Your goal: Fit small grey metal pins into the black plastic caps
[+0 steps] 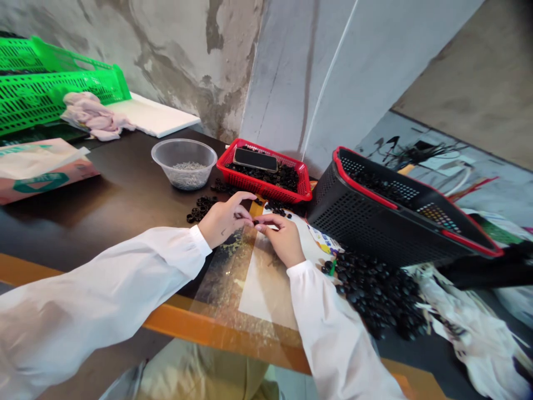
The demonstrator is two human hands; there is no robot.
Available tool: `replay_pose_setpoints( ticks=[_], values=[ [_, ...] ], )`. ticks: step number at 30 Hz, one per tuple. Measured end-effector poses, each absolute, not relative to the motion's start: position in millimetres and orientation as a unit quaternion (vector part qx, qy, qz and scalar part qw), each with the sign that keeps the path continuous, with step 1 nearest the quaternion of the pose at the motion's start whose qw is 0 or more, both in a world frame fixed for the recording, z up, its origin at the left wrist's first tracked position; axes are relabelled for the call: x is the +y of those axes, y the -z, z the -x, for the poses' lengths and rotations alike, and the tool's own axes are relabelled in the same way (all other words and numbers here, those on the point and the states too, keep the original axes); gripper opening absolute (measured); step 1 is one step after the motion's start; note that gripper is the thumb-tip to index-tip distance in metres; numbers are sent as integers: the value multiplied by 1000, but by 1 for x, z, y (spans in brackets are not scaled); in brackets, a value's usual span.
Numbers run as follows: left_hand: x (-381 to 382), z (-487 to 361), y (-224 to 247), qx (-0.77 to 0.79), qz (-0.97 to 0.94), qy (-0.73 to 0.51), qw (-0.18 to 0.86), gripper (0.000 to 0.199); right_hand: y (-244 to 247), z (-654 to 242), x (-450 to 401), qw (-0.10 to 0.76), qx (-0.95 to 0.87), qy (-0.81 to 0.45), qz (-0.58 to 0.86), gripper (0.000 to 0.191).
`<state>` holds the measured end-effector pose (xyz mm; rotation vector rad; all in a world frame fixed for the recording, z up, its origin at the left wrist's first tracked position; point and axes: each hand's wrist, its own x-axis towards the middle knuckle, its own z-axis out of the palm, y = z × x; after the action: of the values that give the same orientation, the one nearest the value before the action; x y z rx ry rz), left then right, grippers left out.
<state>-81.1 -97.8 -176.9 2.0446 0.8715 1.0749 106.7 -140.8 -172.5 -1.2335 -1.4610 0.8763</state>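
Observation:
My left hand [225, 219] and my right hand [283, 239] meet over the table, just in front of the red basket [266, 189]. Between their fingertips is a small black piece [255, 223], pinched from both sides. Left of my left hand lies a cluster of small black ring-like parts [202, 208]. Beyond my fingers, a few more black parts [277, 208] rest near a printed packet. The red basket holds many black parts, with a phone [255, 159] on top. A clear bowl [184, 166] with small silvery pieces stands behind my left hand.
A large pile of glossy black parts [381, 291] lies right of my right forearm, before a tall black basket [358, 222] with a red rim. White cloth [478, 333] is at far right. Tissue pack [45, 169], pink cloth [95, 116] and green crate [62, 89] are at left.

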Motion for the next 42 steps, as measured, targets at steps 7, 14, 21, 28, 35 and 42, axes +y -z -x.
replay_pose_setpoints(
  ticks=[7,14,21,28,35,42],
  values=[
    [-87,94,167,332,-797,-440,247,51,178,-102,-139,576,-414,-524,471,28],
    [-42,136,161,439,-852,-281,-58,36,179,-107,-136,611,-327,-588,418,32],
    [-27,163,157,407,-904,-126,-32,38,179,-107,-136,597,-352,-582,425,33],
    [-30,154,164,449,-884,-101,-86,40,178,-102,-141,580,-363,-596,421,31],
    [-41,138,172,440,-867,-233,-22,27,176,-100,-141,580,-382,-567,443,29],
    [-76,104,168,273,-871,-392,116,22,171,-93,-146,578,-500,-428,484,22]
  ],
)
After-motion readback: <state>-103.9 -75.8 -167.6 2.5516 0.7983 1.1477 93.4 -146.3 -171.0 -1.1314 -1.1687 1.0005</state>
